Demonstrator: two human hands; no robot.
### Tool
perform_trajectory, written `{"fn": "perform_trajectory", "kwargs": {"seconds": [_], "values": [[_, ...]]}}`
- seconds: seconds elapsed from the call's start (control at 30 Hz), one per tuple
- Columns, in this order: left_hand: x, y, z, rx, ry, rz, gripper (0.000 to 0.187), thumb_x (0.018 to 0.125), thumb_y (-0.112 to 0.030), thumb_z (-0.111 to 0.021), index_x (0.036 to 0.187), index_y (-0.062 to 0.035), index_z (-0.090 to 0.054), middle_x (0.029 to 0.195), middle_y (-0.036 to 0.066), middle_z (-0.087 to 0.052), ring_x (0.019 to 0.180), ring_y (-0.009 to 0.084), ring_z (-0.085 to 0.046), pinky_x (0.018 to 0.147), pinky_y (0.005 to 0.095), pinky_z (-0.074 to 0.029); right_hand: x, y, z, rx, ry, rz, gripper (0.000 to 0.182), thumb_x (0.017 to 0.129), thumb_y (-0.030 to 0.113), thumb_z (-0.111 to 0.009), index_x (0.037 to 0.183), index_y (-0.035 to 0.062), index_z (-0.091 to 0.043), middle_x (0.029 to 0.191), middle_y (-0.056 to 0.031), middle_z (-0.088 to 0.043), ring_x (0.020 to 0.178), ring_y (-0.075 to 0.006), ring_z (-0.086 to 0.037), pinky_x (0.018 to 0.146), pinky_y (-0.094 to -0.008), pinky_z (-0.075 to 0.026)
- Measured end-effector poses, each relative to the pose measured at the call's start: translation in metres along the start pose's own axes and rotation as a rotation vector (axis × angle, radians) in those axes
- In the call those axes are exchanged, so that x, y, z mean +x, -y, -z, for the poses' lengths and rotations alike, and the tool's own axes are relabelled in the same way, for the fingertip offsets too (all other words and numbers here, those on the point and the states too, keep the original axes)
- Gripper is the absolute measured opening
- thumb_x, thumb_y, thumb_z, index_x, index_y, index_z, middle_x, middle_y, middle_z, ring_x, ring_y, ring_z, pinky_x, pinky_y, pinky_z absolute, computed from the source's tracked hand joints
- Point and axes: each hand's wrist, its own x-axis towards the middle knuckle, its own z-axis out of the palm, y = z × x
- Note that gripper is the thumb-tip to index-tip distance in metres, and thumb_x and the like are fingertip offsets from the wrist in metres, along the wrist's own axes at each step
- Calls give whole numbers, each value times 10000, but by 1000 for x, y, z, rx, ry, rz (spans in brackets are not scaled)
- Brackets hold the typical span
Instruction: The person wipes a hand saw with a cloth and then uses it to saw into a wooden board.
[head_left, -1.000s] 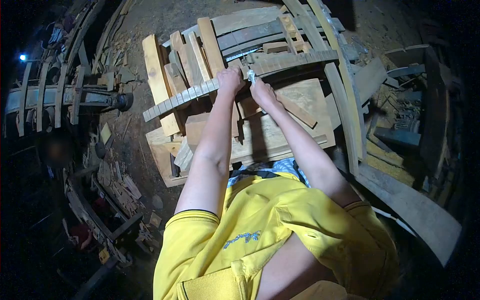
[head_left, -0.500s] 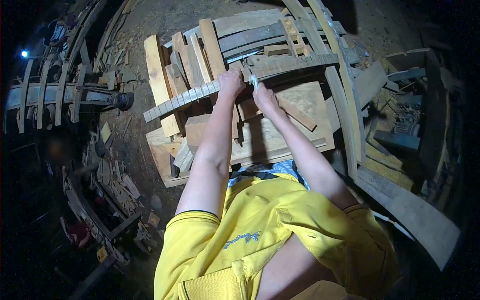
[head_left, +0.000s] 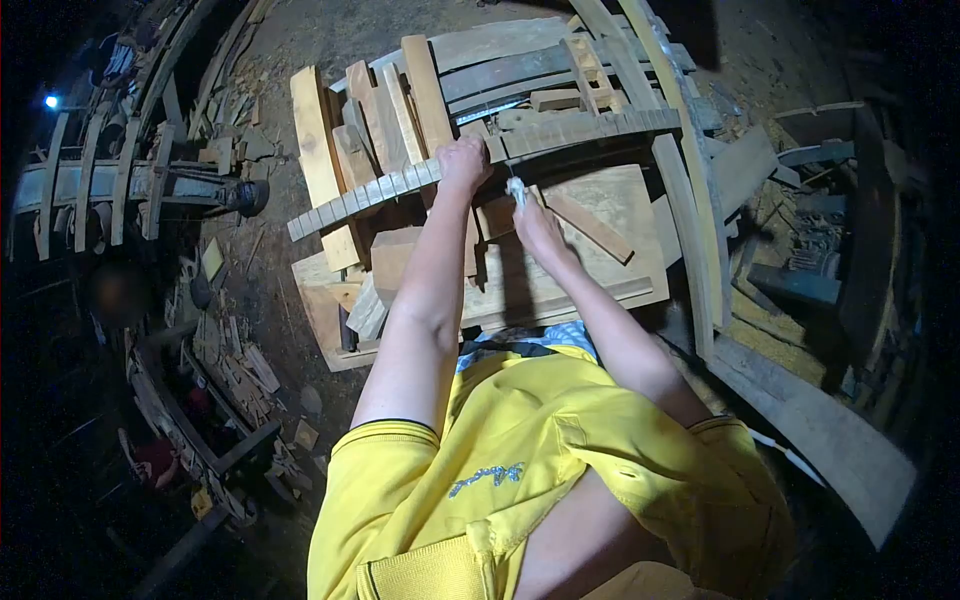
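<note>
A long, slightly curved wooden strip (head_left: 375,191) with many evenly spaced cross cuts lies across the work surface. My left hand (head_left: 464,162) is closed over the strip near its middle and holds it. My right hand (head_left: 538,225) grips the pale handle of a hand saw (head_left: 516,187), just on my side of the strip. Only a thin line of the blade shows between handle and wood. Under and beside my right hand lies a loose wooden slat (head_left: 592,228) on a broad plywood board (head_left: 627,200).
Several upright-laid planks (head_left: 318,160) and a notched wooden piece (head_left: 592,72) lie beyond the strip. Long beams (head_left: 690,200) pass on the right, near a curved board (head_left: 820,430). Scrap wood (head_left: 255,370) litters the dark floor at left, beside a slatted frame (head_left: 85,190).
My right hand has drawn the saw back toward my body, away from the strip. My left hand stays in place on the strip.
</note>
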Motion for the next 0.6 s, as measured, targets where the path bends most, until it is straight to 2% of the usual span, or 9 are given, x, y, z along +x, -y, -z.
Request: {"fn": "perform_trajectory", "kwargs": {"seconds": [0.1, 0.2, 0.27, 0.3, 0.37, 0.4, 0.5, 0.6], "values": [[0, 1, -9, 31, -52, 10, 218, 713, -193, -533, 903, -92, -568, 907, 95, -616, 841, 254, -602, 712, 413, -435, 8, -13, -11, 33, -61, 48, 285, 847, 247, -369, 1024, 29, -414, 918, -287, -550, 881, -449, -525, 748, -535, -392], [-3, -3, 0, 53, -60, -4, 192, 729, -169, -515, 897, -98, -574, 901, 90, -618, 844, 248, -602, 708, 412, -433, 37, 16, 5, -8, -57, 94, 288, 847, 251, -362, 1010, 20, -416, 881, -291, -557, 862, -458, -526, 745, -543, -388], [5, 3, -12, 57, -79, -6, 362, 616, -318, -652, 878, -83, -563, 874, 109, -605, 808, 283, -600, 674, 404, -458, 38, 24, 9, -27, -47, 72, 274, 842, 237, -383, 988, 10, -425, 900, -292, -551, 882, -452, -523, 753, -536, -392], [4, 1, -10, 52, -81, -5, 362, 616, -318, -652, 878, -83, -563, 874, 109, -605, 808, 283, -600, 674, 404, -458, 34, 15, 6, -33, -48, 73, 274, 842, 237, -383, 988, 10, -425, 900, -292, -551, 882, -452, -523, 753, -536, -392], [0, -2, 0, 58, 1, 13, 199, 747, -168, -493, 920, -106, -568, 923, 91, -612, 863, 244, -592, 722, 417, -421, 19, -4, -7, -33, -73, 113, 257, 832, 211, -407, 1000, 17, -429, 929, -297, -536, 899, -442, -518, 756, -522, -398], [-1, -2, -1, 53, 6, 20, 199, 747, -168, -493, 920, -106, -568, 923, 91, -612, 863, 244, -592, 722, 417, -421, 3, -4, -4, -28, 4, -19, 265, 824, 196, -418, 1022, 20, -425, 950, -299, -524, 903, -432, -516, 755, -509, -402], [-4, 0, -4, 62, -28, 6, 205, 748, -173, -485, 923, -102, -565, 914, 96, -614, 865, 252, -593, 727, 420, -417, 1, -8, -4, -12, -11, 21, 279, 825, 200, -411, 1030, 12, -432, 929, -289, -538, 889, -436, -522, 761, -506, -407], [-2, -3, -2, 47, -53, 6, 206, 745, -174, -480, 916, -99, -567, 902, 101, -617, 864, 255, -593, 732, 420, -413, 46, 18, 5, -31, -42, 79, 290, 836, 231, -393, 1014, 6, -438, 882, -299, -545, 860, -455, -523, 736, -515, -412]]}}
